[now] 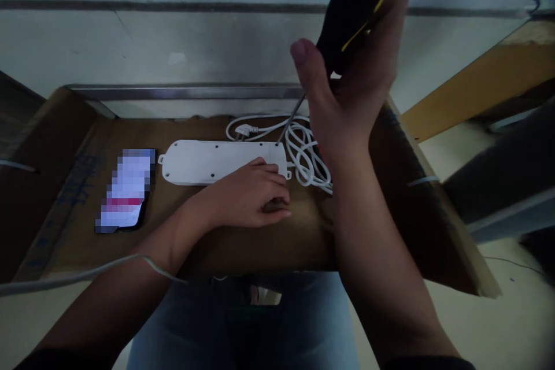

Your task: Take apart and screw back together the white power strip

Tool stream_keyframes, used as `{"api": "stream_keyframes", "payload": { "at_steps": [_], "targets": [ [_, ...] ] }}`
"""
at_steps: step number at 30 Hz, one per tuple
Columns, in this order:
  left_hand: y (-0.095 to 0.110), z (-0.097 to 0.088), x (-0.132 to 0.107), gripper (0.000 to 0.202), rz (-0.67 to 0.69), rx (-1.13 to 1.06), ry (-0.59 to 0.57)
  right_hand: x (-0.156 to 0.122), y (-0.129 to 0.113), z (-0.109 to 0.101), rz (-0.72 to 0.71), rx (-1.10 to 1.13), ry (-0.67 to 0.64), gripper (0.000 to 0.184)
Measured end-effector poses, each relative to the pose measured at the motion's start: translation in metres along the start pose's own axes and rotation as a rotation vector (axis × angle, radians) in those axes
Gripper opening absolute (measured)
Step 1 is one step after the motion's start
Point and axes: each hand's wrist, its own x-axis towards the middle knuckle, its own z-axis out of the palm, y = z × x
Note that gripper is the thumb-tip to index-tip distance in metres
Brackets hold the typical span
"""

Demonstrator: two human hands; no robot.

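Observation:
A white power strip [195, 161] lies with its screw-hole side up on the cardboard. My left hand [254, 193] rests over its lower right part, fingers curled down against it. In my right hand [355, 84] is a screwdriver [359, 3] with a thick black and yellow handle, tilted up and away from the strip. The thumb is on the near side of the handle, and the other fingers are partly hidden behind it. Its thin metal shaft runs down to the hole at the strip's upper right corner. The white cord [303, 153] lies coiled beside the strip, its plug [245, 131] behind it.
A phone [125, 188] with a lit, blurred screen lies left of the strip. Cardboard walls [433, 202] rise at both sides of this box-like surface. A white cable [108, 266] crosses the front left above my forearm. Behind stands a pale panel [173, 40] with a metal rail.

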Motion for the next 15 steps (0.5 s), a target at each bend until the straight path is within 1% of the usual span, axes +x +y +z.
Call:
{"api": "stream_keyframes", "payload": {
  "at_steps": [3, 4, 7, 10, 13, 15],
  "targets": [
    [-0.002, -0.002, 0.001, 0.018, -0.011, -0.12, 0.059, 0.0, 0.0, -0.001, -0.128, 0.053, 0.016, 0.038],
    [-0.003, -0.002, 0.002, 0.018, -0.018, -0.181, 0.092, 0.0, 0.0, -0.002, -0.133, 0.05, 0.003, 0.037],
    [-0.009, -0.002, 0.002, 0.02, -0.107, -0.407, 0.217, -0.001, -0.001, -0.003, -0.105, 0.037, -0.013, 0.038],
    [-0.016, 0.0, 0.004, 0.026, -0.26, -0.592, 0.397, -0.001, 0.001, -0.002, -0.083, 0.031, -0.001, 0.041],
    [-0.024, 0.003, 0.007, 0.026, -0.373, -0.669, 0.618, 0.0, 0.006, -0.001, -0.055, 0.008, 0.013, 0.042],
    [-0.027, 0.006, 0.007, 0.029, -0.392, -0.683, 0.672, 0.001, 0.011, 0.0, -0.043, 0.014, 0.027, 0.043]
  ]
}}
